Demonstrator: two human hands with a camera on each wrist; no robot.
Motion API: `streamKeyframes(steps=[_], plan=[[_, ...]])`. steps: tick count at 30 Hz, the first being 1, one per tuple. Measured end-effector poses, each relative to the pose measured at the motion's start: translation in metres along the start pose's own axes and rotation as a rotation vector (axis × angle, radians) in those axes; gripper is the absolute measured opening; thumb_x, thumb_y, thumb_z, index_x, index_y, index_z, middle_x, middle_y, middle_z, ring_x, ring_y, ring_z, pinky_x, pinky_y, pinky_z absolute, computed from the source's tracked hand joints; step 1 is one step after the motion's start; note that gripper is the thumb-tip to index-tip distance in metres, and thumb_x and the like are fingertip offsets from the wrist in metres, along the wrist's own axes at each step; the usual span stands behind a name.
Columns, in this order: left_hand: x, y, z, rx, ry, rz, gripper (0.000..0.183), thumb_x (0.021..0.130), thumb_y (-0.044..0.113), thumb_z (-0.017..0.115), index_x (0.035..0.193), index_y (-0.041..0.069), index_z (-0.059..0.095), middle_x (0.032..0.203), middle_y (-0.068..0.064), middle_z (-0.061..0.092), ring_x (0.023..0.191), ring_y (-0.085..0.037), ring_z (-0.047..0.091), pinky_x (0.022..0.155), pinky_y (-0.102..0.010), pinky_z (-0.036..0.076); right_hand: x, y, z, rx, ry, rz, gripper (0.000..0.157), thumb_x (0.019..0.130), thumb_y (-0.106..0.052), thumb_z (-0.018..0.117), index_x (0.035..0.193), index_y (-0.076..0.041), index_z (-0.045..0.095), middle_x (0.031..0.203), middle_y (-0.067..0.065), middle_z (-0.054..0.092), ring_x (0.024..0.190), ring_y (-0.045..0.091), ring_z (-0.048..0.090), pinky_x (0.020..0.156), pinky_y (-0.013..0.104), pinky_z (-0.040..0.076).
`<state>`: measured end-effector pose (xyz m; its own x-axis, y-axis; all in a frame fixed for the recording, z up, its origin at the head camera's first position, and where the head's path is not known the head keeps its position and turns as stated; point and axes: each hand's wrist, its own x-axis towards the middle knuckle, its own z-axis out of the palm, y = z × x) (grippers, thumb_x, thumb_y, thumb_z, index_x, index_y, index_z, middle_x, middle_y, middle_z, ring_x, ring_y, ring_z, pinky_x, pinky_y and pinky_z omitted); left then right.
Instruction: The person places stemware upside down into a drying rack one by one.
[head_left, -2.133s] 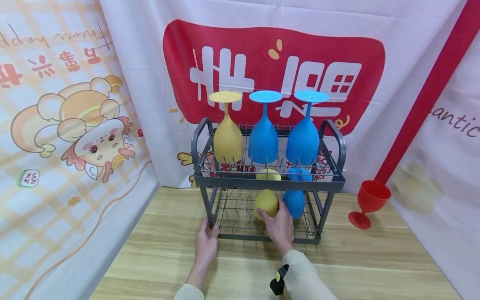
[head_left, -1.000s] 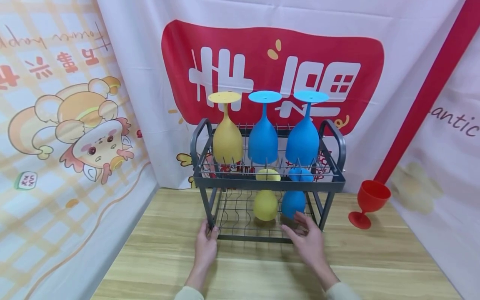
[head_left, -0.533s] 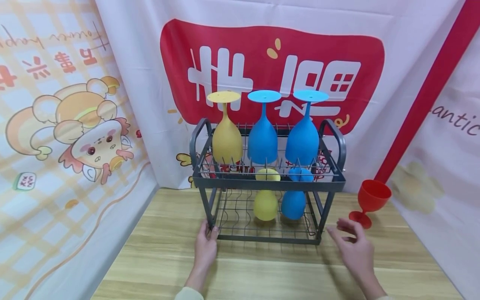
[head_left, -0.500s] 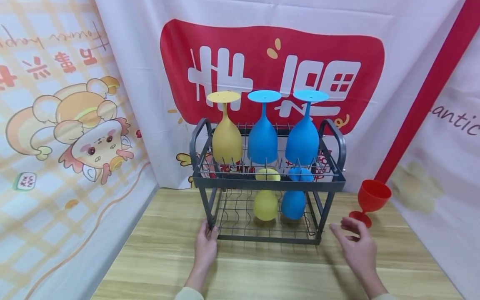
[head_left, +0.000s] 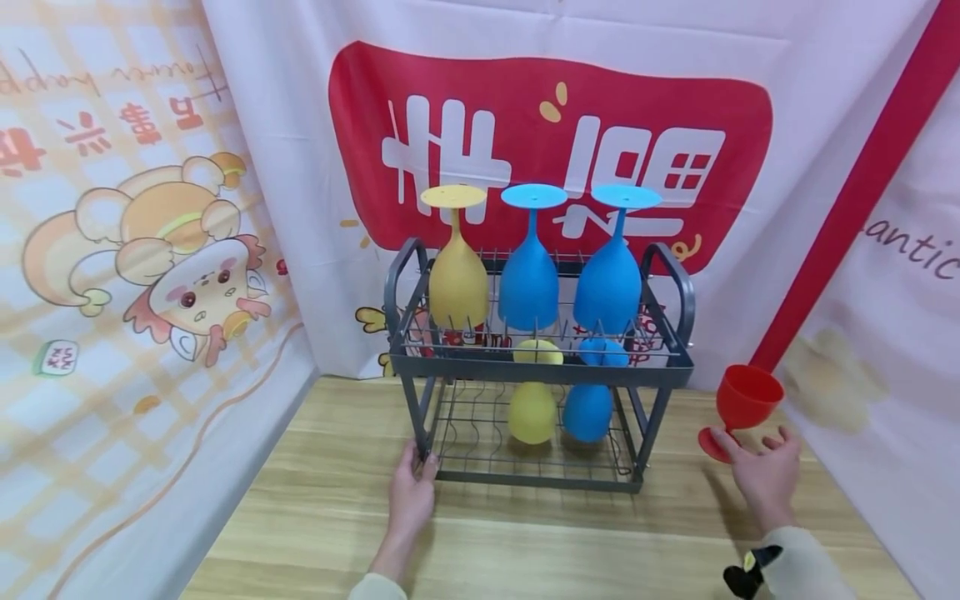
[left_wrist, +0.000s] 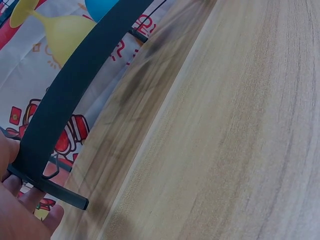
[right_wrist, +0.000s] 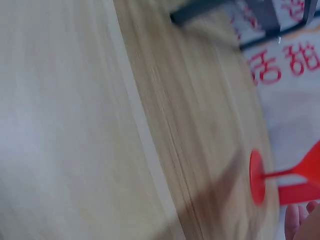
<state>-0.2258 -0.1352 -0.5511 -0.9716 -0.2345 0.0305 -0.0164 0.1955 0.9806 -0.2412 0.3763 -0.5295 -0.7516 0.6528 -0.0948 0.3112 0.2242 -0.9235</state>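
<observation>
My left hand [head_left: 411, 492] grips the front left corner of a dark two-tier rack [head_left: 540, 367]; in the left wrist view the thumb and fingers lie on either side of its frame [left_wrist: 55, 112]. My right hand [head_left: 768, 477] is at a red goblet [head_left: 748, 398] standing upright right of the rack. Its thumb overlaps the goblet's foot in the head view, with the fingers spread beside the stem. In the right wrist view only a few fingertips [right_wrist: 295, 220] show, apart from the goblet's red foot [right_wrist: 257, 177].
Upside down on the upper tier stand a yellow goblet [head_left: 458, 283] and two blue goblets [head_left: 528, 287]. Below are another yellow goblet [head_left: 532, 414] and a blue one [head_left: 588, 414], also inverted. Printed cloth [head_left: 285, 125] hangs behind and beside the wooden table [head_left: 510, 558].
My right hand has let go of the yellow goblet on the lower tier and moved right, past the rack, to the red goblet. The left hand has stayed at the rack's corner.
</observation>
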Motion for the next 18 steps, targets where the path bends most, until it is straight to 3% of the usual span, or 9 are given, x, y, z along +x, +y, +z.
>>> streamKeyframes(steps=[6, 11, 18], plan=[[-0.001, 0.000, 0.002, -0.002, 0.004, -0.004, 0.049, 0.108, 0.012, 0.055, 0.156, 0.013, 0.048, 0.160, -0.023, 0.050, 0.151, -0.050, 0.043, 0.120, -0.073, 0.032, 0.021, 0.002, -0.012, 0.009, -0.028, 0.067, 0.127, 0.090, -0.062, 0.075, 0.169, -0.013, -0.011, 0.177, 0.024, 0.010, 0.157, 0.050, 0.024, 0.124, 0.066, 0.034], [-0.001, 0.002, 0.002, 0.001, 0.001, -0.007, 0.049, 0.108, 0.013, 0.054, 0.157, 0.014, 0.048, 0.162, -0.023, 0.048, 0.151, -0.051, 0.042, 0.120, -0.075, 0.030, 0.031, -0.001, -0.012, 0.049, -0.042, 0.113, 0.126, 0.088, -0.064, 0.076, 0.170, -0.018, -0.009, 0.179, 0.019, 0.006, 0.160, 0.047, 0.020, 0.126, 0.064, 0.035], [-0.001, 0.000, 0.001, -0.014, -0.005, -0.011, 0.049, 0.108, 0.012, 0.055, 0.157, 0.014, 0.048, 0.162, -0.022, 0.049, 0.152, -0.049, 0.042, 0.121, -0.074, 0.028, 0.039, -0.010, -0.004, 0.073, -0.070, 0.088, 0.124, 0.087, -0.064, 0.077, 0.171, -0.023, -0.004, 0.180, 0.014, 0.008, 0.161, 0.044, 0.020, 0.126, 0.062, 0.037]])
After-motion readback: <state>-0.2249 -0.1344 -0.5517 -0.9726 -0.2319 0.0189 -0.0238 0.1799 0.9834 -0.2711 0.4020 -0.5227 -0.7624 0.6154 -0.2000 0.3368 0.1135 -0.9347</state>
